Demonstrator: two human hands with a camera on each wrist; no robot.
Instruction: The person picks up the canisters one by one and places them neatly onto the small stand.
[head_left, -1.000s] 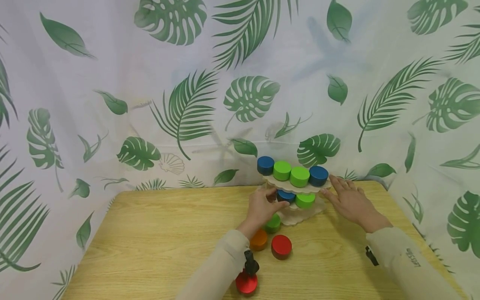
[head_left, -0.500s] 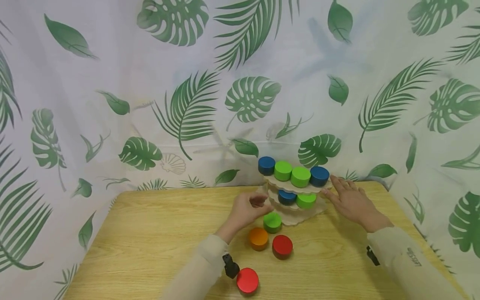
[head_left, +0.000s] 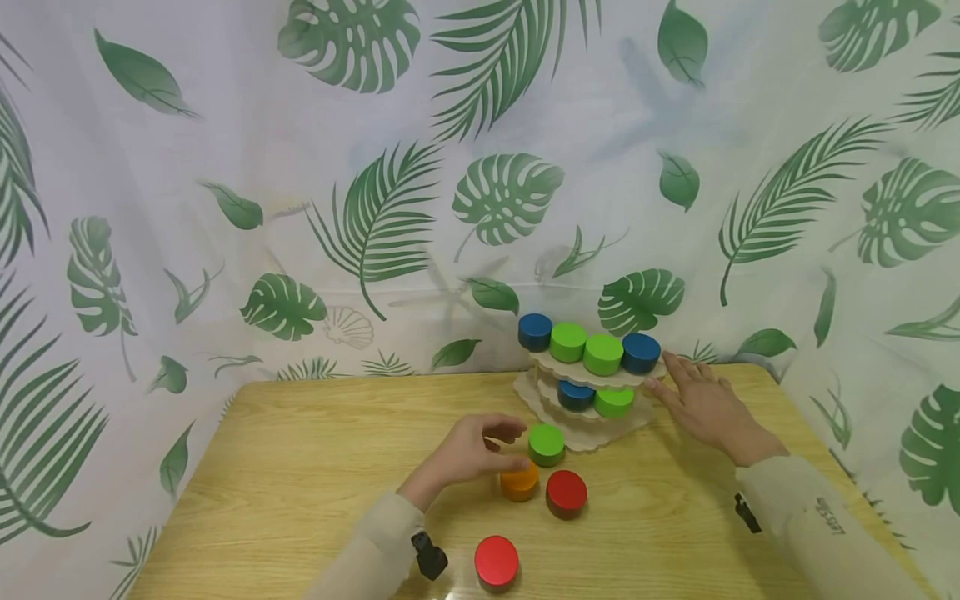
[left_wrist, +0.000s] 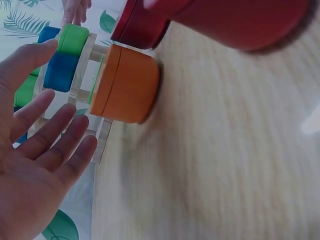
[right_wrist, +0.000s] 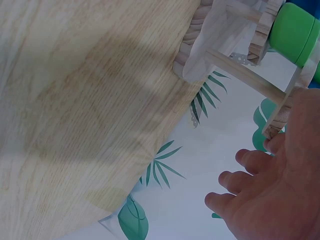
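Note:
My left hand (head_left: 468,454) reaches beside an orange round tin (head_left: 519,480), its thumb tip overlapping it in the head view. Its fingers are spread loosely with nothing between them, as the left wrist view shows too. A green tin (head_left: 546,444) stands just beyond the fingertips. Behind it rises a tiered wooden stand (head_left: 592,435) with scalloped shelves. Blue (head_left: 641,353) and green tins (head_left: 602,354) line its top shelf; a blue (head_left: 576,396) and a green one (head_left: 614,402) sit one shelf lower. My right hand (head_left: 708,408) touches the top shelf's right end, fingers extended.
Two red tins stand on the wooden table (head_left: 315,467): one (head_left: 566,493) right of the orange tin, one (head_left: 497,562) nearer the front. A leaf-patterned curtain (head_left: 420,208) hangs behind the table's back edge, close to the stand.
My left hand has drawn away from the blue tin on the lower shelf, moving left and toward me, down beside the orange tin. The right hand keeps its place at the stand.

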